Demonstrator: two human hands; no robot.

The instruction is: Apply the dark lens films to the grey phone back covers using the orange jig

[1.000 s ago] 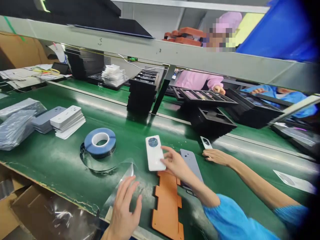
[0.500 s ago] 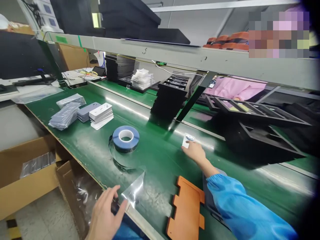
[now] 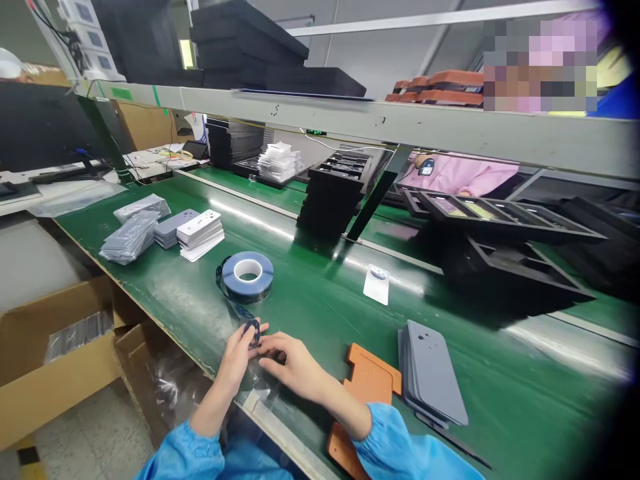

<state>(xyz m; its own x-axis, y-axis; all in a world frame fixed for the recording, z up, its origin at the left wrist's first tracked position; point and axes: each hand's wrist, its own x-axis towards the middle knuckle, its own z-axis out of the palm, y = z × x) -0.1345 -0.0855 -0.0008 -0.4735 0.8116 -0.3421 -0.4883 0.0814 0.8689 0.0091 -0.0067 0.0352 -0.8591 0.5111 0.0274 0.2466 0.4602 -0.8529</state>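
My left hand (image 3: pixel 239 357) is closed on a dark strip of film (image 3: pixel 251 328) that runs from a blue tape roll (image 3: pixel 249 256) with a white core. Close beside it, my right hand (image 3: pixel 295 367) reaches in with thumb and fingers apart, fingertips at the strip; whether they touch it is unclear. Right of my right arm lies an orange notched plate (image 3: pixel 373 373), partly covered by the forearm. Beyond that is a stack of grey phone-back-shaped sheets (image 3: pixel 435 373). A single white card (image 3: pixel 377 285) with a dark oval patch lies farther back on the green surface.
White cards (image 3: pixel 203 233), grey sheets (image 3: pixel 173 225) and plastic-wrapped bundles (image 3: pixel 131 237) stand at the left. Black trays (image 3: pixel 330 200) are stacked behind, more at right. Cardboard boxes (image 3: pixel 75 393) sit below the table edge. Across the bench is a person's pink sleeve (image 3: pixel 463 175).
My right hand has left the white card and come back beside my left hand. My left hand has moved up and taken hold of the film strip, lifting it off the table.
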